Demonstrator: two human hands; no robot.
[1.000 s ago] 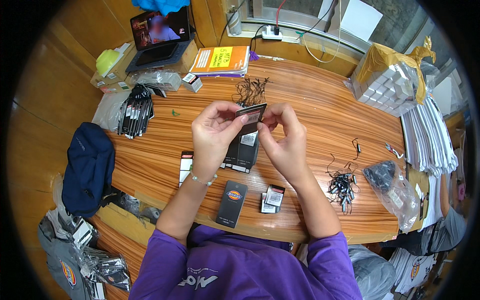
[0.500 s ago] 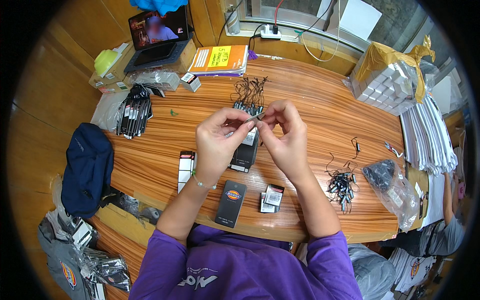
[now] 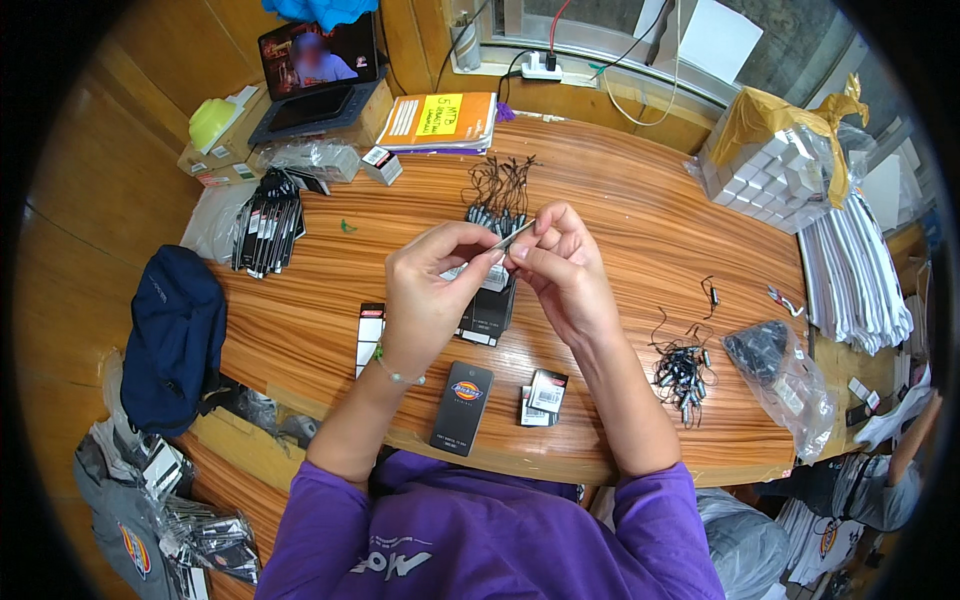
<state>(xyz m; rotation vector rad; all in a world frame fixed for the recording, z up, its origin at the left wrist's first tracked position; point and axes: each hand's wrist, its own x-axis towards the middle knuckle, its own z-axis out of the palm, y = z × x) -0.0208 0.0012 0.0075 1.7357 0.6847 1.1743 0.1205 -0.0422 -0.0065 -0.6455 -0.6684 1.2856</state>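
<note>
Over the middle of the table, a thin tag (image 3: 516,235), seen nearly edge-on, is pinched between both hands. My left hand (image 3: 428,285) grips its lower left end with thumb and forefinger. At its upper right end, my right hand (image 3: 572,275) has its thumb and fingers closed on it. Beneath the hands lies a stack of black hang tags (image 3: 487,315), partly hidden, with dark looped strings (image 3: 500,183) fanned out beyond. Nearer me are a single black hang tag (image 3: 461,410) and small white-and-black barcode tags (image 3: 545,392). White label cards (image 3: 370,335) lie beside my left wrist.
A tangle of black tag strings (image 3: 685,375), small pliers (image 3: 785,300) and a plastic bag (image 3: 790,375) lie at right. Behind them stand a bag of white boxes (image 3: 765,170) and stacked white sheets (image 3: 855,270). A laptop (image 3: 320,70) sits far left; a person's arm (image 3: 915,435) shows at far right.
My right hand has turned and its fingers have curled inward around the tag's end, and the tag tilts more steeply. At far right, the other person's arm and a white garment have moved.
</note>
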